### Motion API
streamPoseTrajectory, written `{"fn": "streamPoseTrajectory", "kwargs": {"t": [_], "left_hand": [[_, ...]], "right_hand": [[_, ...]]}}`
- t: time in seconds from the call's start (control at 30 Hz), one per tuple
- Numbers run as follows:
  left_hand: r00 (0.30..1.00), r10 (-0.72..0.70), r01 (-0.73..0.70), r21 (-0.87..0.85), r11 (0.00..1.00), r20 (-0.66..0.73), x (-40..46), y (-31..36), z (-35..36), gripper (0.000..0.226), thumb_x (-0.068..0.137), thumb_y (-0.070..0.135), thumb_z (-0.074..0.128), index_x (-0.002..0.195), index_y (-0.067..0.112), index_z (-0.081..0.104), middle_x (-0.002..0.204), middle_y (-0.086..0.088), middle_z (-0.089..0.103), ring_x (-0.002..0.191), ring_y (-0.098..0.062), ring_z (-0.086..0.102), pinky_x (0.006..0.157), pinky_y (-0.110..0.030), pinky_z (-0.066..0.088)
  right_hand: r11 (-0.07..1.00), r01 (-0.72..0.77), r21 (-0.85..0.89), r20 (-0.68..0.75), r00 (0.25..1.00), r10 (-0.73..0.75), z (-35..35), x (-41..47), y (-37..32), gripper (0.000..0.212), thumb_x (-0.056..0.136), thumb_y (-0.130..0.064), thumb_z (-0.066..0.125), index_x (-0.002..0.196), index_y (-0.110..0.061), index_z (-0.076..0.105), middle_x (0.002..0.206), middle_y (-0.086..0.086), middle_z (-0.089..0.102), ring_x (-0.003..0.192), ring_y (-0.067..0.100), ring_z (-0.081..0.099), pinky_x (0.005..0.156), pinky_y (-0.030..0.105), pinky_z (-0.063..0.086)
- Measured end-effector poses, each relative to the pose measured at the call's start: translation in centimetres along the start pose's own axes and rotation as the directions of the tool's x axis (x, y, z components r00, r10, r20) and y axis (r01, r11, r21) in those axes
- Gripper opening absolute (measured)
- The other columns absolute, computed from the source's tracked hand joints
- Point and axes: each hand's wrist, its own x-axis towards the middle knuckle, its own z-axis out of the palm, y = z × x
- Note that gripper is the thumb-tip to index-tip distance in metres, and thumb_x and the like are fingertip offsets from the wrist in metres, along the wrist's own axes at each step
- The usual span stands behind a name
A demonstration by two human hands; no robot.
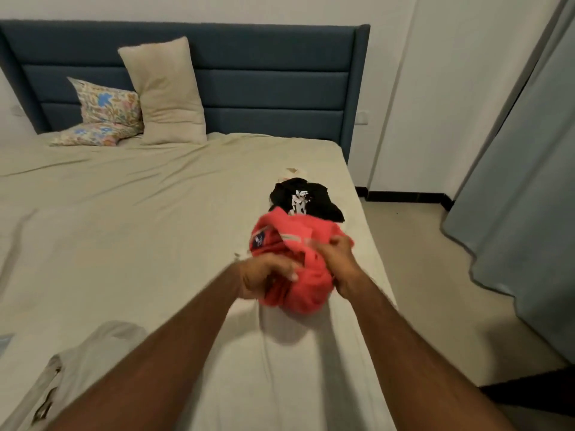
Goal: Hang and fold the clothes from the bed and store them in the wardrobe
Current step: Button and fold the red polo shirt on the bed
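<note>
A bunched-up red garment (298,244) with a dark label patch is held just above the bed (124,213) near its right edge. My left hand (267,276) grips its lower left side with curled fingers. My right hand (345,262) grips its right side. Behind it a black garment (311,197) with a white print lies crumpled on the sheet, and a small pale item (294,173) lies beyond that. A white garment (77,368) with dark marks lies at the bed's lower left.
A beige pillow (165,91) and a floral pillow (105,110) lean on the blue headboard (264,82). A grey-blue curtain (522,181) hangs at the right above beige floor (420,259). A white wall stands behind.
</note>
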Motion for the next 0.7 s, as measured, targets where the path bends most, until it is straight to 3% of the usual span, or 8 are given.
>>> {"fn": "streamPoseTrajectory", "kwargs": {"t": [0.1, 0.2, 0.3, 0.43, 0.53, 0.6, 0.63, 0.7], "left_hand": [[0.983, -0.143, 0.173, 0.315, 0.933, -0.117, -1.2, -7.9, 1.0, 0.036, 0.067, 0.052, 0.081, 0.079, 0.018, 0.079, 0.079, 0.0, 0.067, 0.077, -0.014, 0.057, 0.078, -0.027, 0.046], [0.928, -0.039, 0.117, 0.19, 0.975, -0.371, -2.7, -11.3, 2.1, 0.068, 0.057, 0.081, 0.077, 0.081, 0.018, 0.074, 0.077, -0.006, 0.069, 0.068, -0.014, 0.061, 0.068, -0.027, 0.049], [0.885, 0.057, -0.122, -0.112, 0.986, -0.462, -3.2, -11.9, 3.5, 0.043, 0.086, 0.06, 0.066, 0.103, 0.021, 0.069, 0.087, -0.004, 0.073, 0.073, -0.018, 0.07, 0.066, -0.028, 0.056], [0.847, 0.285, -0.195, 0.235, 0.952, -0.449, -2.1, -13.1, 5.6, 0.054, 0.083, 0.025, 0.083, 0.132, 0.017, 0.06, 0.129, -0.005, 0.068, 0.121, -0.025, 0.064, 0.105, -0.04, 0.05], [0.857, 0.432, -0.013, 0.827, 0.562, -0.28, -0.6, -15.0, 6.5, 0.073, 0.083, 0.047, 0.057, 0.146, 0.01, 0.051, 0.15, -0.013, 0.049, 0.139, -0.032, 0.045, 0.117, -0.042, 0.034], [0.944, 0.301, 0.102, 0.988, 0.112, -0.132, -0.5, -15.6, 8.4, 0.082, 0.086, 0.051, 0.048, 0.157, 0.012, 0.033, 0.165, -0.017, 0.022, 0.151, -0.04, 0.017, 0.119, -0.054, 0.023], [0.969, 0.233, 0.1, 0.993, -0.056, -0.084, -0.4, -15.9, 9.2, 0.08, 0.089, 0.045, 0.052, 0.158, 0.014, 0.027, 0.165, -0.018, 0.015, 0.151, -0.039, 0.011, 0.116, -0.058, 0.023], [0.98, 0.194, 0.056, 0.996, -0.065, -0.043, -0.8, -15.4, 10.5, 0.075, 0.084, 0.04, 0.064, 0.151, 0.017, 0.038, 0.152, -0.016, 0.025, 0.138, -0.036, 0.024, 0.11, -0.054, 0.031]], "right_hand": [[0.776, 0.137, -0.615, 0.155, 0.987, -0.05, -0.9, -2.9, 6.2, 0.03, 0.08, -0.008, 0.074, 0.11, -0.011, 0.074, 0.11, -0.001, 0.073, 0.096, 0.021, 0.07, 0.079, 0.03, 0.057], [0.821, 0.139, -0.554, 0.056, 0.99, -0.129, -1.6, -5.6, 9.2, 0.017, 0.085, -0.019, 0.074, 0.07, -0.013, 0.068, 0.076, -0.009, 0.068, 0.072, 0.014, 0.062, 0.071, 0.034, 0.049], [0.861, 0.227, -0.455, 0.229, 0.964, -0.134, -2.7, -8.3, 11.8, 0.027, 0.084, -0.013, 0.076, 0.064, -0.007, 0.059, 0.06, -0.005, 0.053, 0.058, 0.01, 0.046, 0.061, 0.03, 0.039], [0.765, 0.279, -0.58, 0.641, 0.736, 0.218, -5.0, -12.2, 12.2, 0.041, 0.082, -0.008, 0.075, 0.048, -0.02, 0.055, 0.052, -0.008, 0.047, 0.051, 0.007, 0.04, 0.059, 0.025, 0.038], [0.887, 0.233, -0.398, 0.156, 0.97, -0.185, -6.4, -13.2, 11.7, 0.032, 0.08, -0.035, 0.072, 0.056, -0.017, 0.065, 0.055, -0.001, 0.06, 0.052, 0.01, 0.051, 0.061, 0.032, 0.046], [0.924, 0.301, -0.237, -0.257, 0.897, -0.358, -7.7, -13.2, 11.1, 0.035, 0.079, -0.052, 0.068, 0.076, -0.017, 0.064, 0.076, 0.003, 0.066, 0.067, 0.013, 0.058, 0.067, 0.037, 0.051], [0.918, 0.313, -0.243, -0.283, 0.882, -0.376, -8.1, -13.2, 10.8, 0.039, 0.078, -0.058, 0.068, 0.091, -0.022, 0.064, 0.094, 0.0, 0.066, 0.081, 0.012, 0.062, 0.074, 0.038, 0.053], [0.882, 0.299, -0.364, -0.061, 0.937, -0.343, -8.4, -13.5, 10.5, 0.059, 0.074, -0.06, 0.073, 0.122, -0.031, 0.056, 0.123, -0.008, 0.058, 0.106, 0.007, 0.059, 0.088, 0.029, 0.052]]}}
